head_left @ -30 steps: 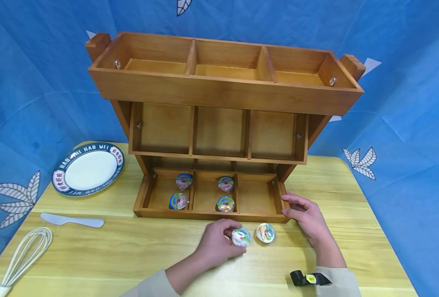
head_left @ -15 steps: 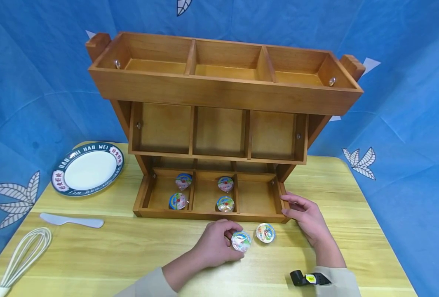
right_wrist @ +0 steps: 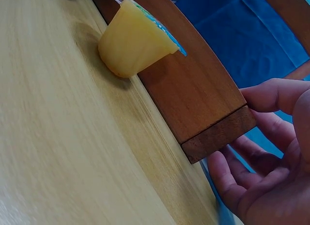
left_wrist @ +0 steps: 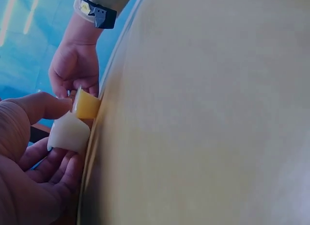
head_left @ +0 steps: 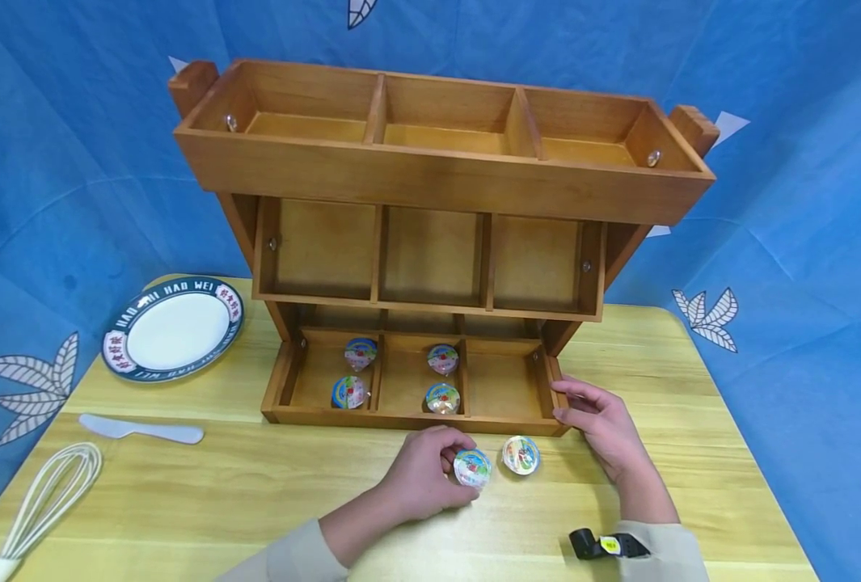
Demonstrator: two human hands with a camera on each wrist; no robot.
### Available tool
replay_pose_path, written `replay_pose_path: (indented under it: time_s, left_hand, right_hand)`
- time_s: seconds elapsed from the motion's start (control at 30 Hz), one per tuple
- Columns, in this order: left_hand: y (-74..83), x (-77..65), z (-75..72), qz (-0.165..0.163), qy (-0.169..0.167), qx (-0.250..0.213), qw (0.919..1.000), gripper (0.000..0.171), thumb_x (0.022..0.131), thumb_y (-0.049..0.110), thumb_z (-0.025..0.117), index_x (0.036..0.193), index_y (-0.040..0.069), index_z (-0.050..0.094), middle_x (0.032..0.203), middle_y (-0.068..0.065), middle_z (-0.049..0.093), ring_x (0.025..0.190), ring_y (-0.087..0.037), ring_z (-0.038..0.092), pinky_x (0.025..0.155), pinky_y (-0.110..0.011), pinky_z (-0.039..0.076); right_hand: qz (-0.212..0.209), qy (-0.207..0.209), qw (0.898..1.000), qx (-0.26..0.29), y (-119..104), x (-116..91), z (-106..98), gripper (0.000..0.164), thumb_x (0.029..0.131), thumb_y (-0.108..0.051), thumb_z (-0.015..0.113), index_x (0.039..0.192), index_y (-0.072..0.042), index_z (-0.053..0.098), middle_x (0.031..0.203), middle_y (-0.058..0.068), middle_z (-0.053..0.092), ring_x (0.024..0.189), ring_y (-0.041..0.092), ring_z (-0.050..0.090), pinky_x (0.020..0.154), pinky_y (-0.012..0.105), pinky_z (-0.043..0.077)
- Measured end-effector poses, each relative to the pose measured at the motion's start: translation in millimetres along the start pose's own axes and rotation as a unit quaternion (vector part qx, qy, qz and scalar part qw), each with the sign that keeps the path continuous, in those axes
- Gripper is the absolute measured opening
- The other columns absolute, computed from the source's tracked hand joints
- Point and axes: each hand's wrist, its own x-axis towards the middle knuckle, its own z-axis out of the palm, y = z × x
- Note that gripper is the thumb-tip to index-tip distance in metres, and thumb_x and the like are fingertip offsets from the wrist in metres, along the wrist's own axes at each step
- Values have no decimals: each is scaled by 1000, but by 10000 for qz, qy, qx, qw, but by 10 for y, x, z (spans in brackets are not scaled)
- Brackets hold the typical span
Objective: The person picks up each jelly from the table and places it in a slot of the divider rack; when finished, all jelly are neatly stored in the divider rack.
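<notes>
My left hand [head_left: 426, 475] holds a white jelly cup [head_left: 472, 468] between thumb and fingers, at the table in front of the wooden rack. The left wrist view shows the cup's pale body [left_wrist: 69, 133] between the thumb and the curled fingers. Just to its right stands a yellow jelly cup [head_left: 521, 455], its lid facing up. My right hand [head_left: 608, 432] grips the right front corner of the rack's bottom tray [head_left: 415, 422]. In the right wrist view, thumb and fingers lie about that tray corner [right_wrist: 220, 133].
Two jelly cups [head_left: 350, 392] lie in the bottom tray's left compartment and two more [head_left: 442, 398] in its middle one. Over it rise a middle tray [head_left: 430, 305] and a top tray [head_left: 445, 174]. A plate [head_left: 175, 327], a white knife [head_left: 141, 428] and a whisk [head_left: 50, 501] lie at left.
The white jelly cup has turned slightly in my left hand, at nearly the same spot. My right hand has stayed on the tray corner.
</notes>
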Motion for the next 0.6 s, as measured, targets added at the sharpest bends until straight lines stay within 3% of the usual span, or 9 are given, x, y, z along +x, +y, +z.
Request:
replay_pose_path:
  time_s: [0.33, 0.6]
  left_hand:
    - [212, 29, -62, 205, -300, -162, 9992, 46, 66, 6, 91, 107, 7, 71, 91, 8, 62, 77, -8, 58, 70, -24, 55]
    - [372, 199, -80, 389, -283, -572, 9972, 46, 67, 3, 91, 108, 3, 71, 93, 4, 66, 79, -9, 61, 72, -28, 57]
  right_hand:
    - [-52, -47, 10000, 37, 18, 3, -15, 46, 88, 5, 69, 131, 13, 56, 148, 21, 42, 136, 34, 38, 108, 25, 36]
    - [-98, -39, 9999, 66, 27, 1, -11, 46, 87, 6, 70, 130, 13, 56, 147, 22, 42, 136, 35, 39, 109, 28, 35]
